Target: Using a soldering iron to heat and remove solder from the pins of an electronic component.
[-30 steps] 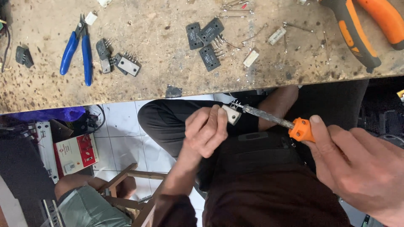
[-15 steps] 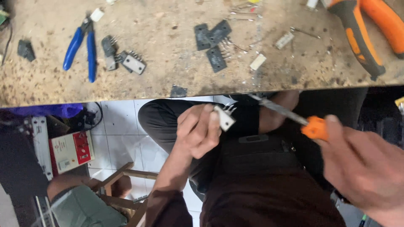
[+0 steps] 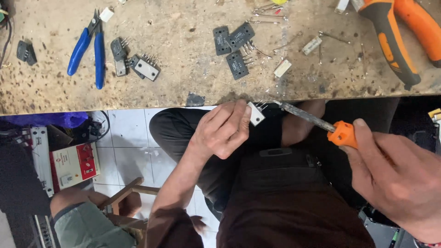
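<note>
Small white component (image 3: 255,114) with thin metal leads sits pinched in your left hand (image 3: 223,130), held just below the front edge of the workbench (image 3: 183,69), over your lap. Leads point up toward the bench edge. Fingers of that hand are closed on the part, thumb side hidden, so exact contact points can't be told.

Your right hand (image 3: 398,177) is wrapped tight around the orange-handled iron (image 3: 317,121). Its dark, crusted metal shaft runs up-left, tip just beside the component's leads; touching or a hair apart, can't tell.

Below both hands: your dark trousers (image 3: 285,202) and white floor tiles (image 3: 131,147).

On the bench, just above the held part, three dark flat components with leads (image 3: 234,46) lie in a loose cluster, near each other. Right of them two small white block parts (image 3: 298,56), apart from one another, plus scattered loose metal pins (image 3: 264,14). Far right, a large orange and black power tool (image 3: 395,36) lies across the corner. Left side: blue-handled cutters (image 3: 87,50), jaws pointing up, and just beside them a couple more components (image 3: 135,64), one white-faced. A dark part (image 3: 26,51) sits alone at the far left edge.

Under the bench on the left, a red and white box (image 3: 71,165). Lower left, another person in a green garment (image 3: 92,225) beside a wooden chair frame (image 3: 126,195).
</note>
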